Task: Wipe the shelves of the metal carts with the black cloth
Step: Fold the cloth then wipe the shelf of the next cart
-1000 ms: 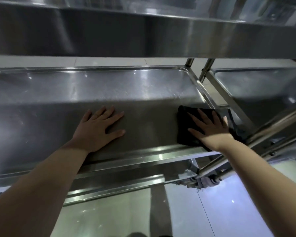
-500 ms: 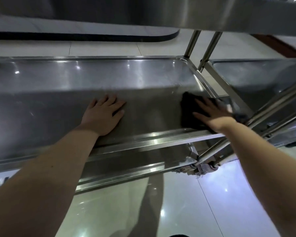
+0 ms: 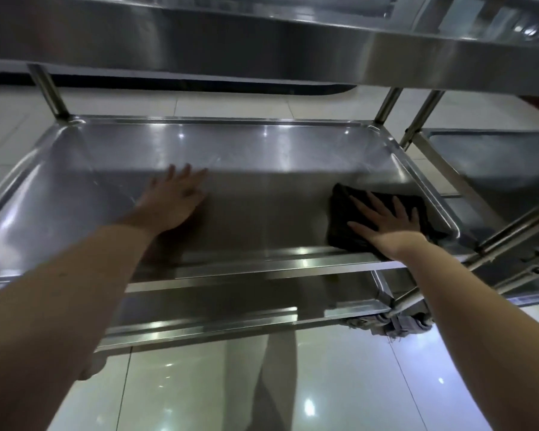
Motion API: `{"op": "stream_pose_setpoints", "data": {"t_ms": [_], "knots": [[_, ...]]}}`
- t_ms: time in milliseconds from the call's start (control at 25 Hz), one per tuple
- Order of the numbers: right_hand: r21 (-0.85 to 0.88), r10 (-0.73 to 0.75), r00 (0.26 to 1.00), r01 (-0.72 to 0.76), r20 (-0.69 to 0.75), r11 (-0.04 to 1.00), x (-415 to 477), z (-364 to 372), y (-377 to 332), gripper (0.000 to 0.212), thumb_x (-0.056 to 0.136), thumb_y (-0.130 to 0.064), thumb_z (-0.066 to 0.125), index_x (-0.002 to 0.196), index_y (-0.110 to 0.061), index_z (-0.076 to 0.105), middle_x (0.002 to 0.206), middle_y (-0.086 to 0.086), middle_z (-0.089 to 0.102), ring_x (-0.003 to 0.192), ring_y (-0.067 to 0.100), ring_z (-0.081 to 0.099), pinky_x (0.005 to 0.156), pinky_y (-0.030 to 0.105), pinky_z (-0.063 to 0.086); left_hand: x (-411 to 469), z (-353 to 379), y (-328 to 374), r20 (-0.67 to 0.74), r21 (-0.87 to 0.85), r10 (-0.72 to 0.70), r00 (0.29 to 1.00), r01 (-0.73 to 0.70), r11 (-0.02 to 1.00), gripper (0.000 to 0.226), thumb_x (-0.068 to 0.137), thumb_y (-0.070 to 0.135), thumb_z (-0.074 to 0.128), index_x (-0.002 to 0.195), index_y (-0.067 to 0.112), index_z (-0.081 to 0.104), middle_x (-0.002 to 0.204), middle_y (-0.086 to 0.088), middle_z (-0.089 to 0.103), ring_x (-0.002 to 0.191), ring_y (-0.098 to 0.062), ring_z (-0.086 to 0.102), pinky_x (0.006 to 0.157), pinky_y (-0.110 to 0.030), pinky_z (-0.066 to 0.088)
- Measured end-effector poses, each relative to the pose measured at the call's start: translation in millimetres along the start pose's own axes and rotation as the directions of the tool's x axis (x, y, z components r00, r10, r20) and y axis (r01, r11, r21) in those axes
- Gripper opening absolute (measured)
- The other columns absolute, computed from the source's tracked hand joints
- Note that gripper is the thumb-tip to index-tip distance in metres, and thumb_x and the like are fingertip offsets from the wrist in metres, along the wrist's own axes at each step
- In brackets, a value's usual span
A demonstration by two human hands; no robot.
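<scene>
The middle shelf (image 3: 262, 157) of a steel cart fills the centre of the head view. A black cloth (image 3: 343, 213) lies flat in the shelf's near right corner. My right hand (image 3: 386, 222) presses on the cloth with straight, spread fingers. My left hand (image 3: 171, 200) rests flat on the bare shelf left of centre, fingers pointing away from me. The cloth's part under my palm is hidden.
The cart's top shelf (image 3: 262, 35) hangs just overhead. A lower shelf (image 3: 218, 309) sits beneath. A second steel cart (image 3: 495, 169) stands close on the right, its posts (image 3: 423, 113) next to the first cart's. A wheel (image 3: 399, 326) shows below. The tiled floor (image 3: 199, 393) is glossy.
The view has shifted, showing the whole shelf. My right hand and the cloth stay in the near right corner. My left hand has slid slightly away from me on the shelf.
</scene>
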State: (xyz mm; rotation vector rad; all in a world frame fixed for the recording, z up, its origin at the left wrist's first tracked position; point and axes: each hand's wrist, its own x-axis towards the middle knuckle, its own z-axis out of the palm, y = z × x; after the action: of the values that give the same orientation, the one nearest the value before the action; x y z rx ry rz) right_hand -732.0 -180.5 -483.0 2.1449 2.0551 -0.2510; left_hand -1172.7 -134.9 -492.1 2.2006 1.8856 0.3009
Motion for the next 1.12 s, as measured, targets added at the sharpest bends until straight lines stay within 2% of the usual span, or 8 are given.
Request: {"op": "stream_pose_setpoints", "data": {"t_ms": [80,200,360,520,720,880,1040,1120], "knots": [[0.001,0.026,0.999,-0.026,0.027,1.000,-3.3,-0.7,-2.5,0.059,0.080,-0.081,0.014,0.125,-0.069,-0.023,0.160,-0.022,-0.012,0.149,0.031,-0.011,0.117,0.057,-0.007,-19.9,-10.1,-49.0,0.027,0.164,-0.126,0.992,0.120,0.979,0.059,0.094,0.069,0.020,0.149,0.054,0.008,0.162,0.014,0.000,0.150,-0.022,-0.007,0.114,-0.059,-0.008],[0.016,0.008,0.999,-0.008,0.042,1.000,-13.0,-1.0,-33.0,0.057,0.083,-0.080,0.016,0.121,-0.070,-0.025,0.160,-0.022,-0.014,0.148,0.032,-0.013,0.116,0.059,-0.008,-32.9,-5.5,-58.8,0.046,0.230,-0.173,0.984,0.158,0.960,0.060,0.089,0.076,0.014,0.146,0.060,0.006,0.162,0.018,-0.003,0.150,-0.022,-0.008,0.111,-0.065,-0.008],[-0.002,-0.232,0.972,0.232,-0.026,0.973,-34.5,5.2,-118.8,0.063,0.079,-0.086,0.014,0.125,-0.072,-0.027,0.158,-0.025,-0.017,0.147,0.034,-0.016,0.112,0.060,-0.012,-32.7,1.4,-52.1,-0.009,0.207,-0.167,0.986,0.165,0.964,0.063,0.087,0.075,0.009,0.147,0.058,0.006,0.164,0.013,0.001,0.151,-0.024,-0.002,0.112,-0.065,-0.005],[-0.031,-0.418,0.907,0.416,-0.052,0.909,-37.2,23.3,-206.0,0.071,0.066,-0.091,-0.004,0.131,-0.070,-0.022,0.157,-0.024,-0.021,0.145,0.036,-0.024,0.109,0.062,-0.021,-37.2,5.0,-54.1,-0.030,0.203,-0.173,0.985,0.175,0.963,0.068,0.082,0.076,0.003,0.147,0.058,0.003,0.164,0.012,0.002,0.151,-0.024,0.001,0.113,-0.064,-0.003],[-0.004,-0.283,0.958,0.283,-0.045,0.959,68.3,-18.9,-250.4,0.071,0.082,-0.085,0.013,0.146,-0.058,-0.005,0.163,-0.011,-0.011,0.145,0.045,-0.014,0.109,0.071,-0.012,-44.3,5.9,-55.9,-0.062,0.193,-0.153,0.986,0.162,0.968,0.069,0.082,0.076,0.001,0.148,0.057,0.002,0.163,0.014,-0.001,0.151,-0.022,0.001,0.114,-0.062,-0.003],[0.030,-0.165,0.986,0.165,-0.017,0.986,96.7,-27.9,-271.8,0.073,0.084,-0.083,0.015,0.149,-0.053,-0.001,0.164,-0.007,-0.008,0.145,0.046,-0.013,0.107,0.074,-0.010,-49.8,2.9,-51.6,-0.060,0.178,-0.159,0.985,0.167,0.970,0.064,0.087,0.073,0.008,0.149,0.056,0.005,0.163,0.014,0.000,0.151,-0.021,0.001,0.115,-0.062,0.000],[0.007,-0.301,0.953,0.301,-0.030,0.954,43.2,-10.2,-246.7,0.070,0.082,-0.084,0.008,0.146,-0.058,-0.008,0.162,-0.012,-0.014,0.145,0.042,-0.017,0.109,0.071,-0.011,-52.4,1.9,-52.2,-0.058,0.167,-0.157,0.986,0.164,0.972,0.062,0.089,0.071,0.012,0.148,0.056,0.005,0.163,0.013,0.000,0.151,-0.020,0.000,0.115,-0.062,-0.001],[0.011,-0.392,0.917,0.394,-0.070,0.919,-6.9,10.3,-224.3,0.070,0.073,-0.089,-0.003,0.138,-0.066,-0.017,0.157,-0.022,-0.022,0.145,0.037,-0.021,0.108,0.064,-0.019,-53.4,2.8,-52.4,-0.056,0.162,-0.162,0.985,0.169,0.972,0.064,0.087,0.073,0.010,0.148,0.056,0.006,0.163,0.014,0.000,0.151,-0.021,-0.001,0.115,-0.062,-0.002]]}}
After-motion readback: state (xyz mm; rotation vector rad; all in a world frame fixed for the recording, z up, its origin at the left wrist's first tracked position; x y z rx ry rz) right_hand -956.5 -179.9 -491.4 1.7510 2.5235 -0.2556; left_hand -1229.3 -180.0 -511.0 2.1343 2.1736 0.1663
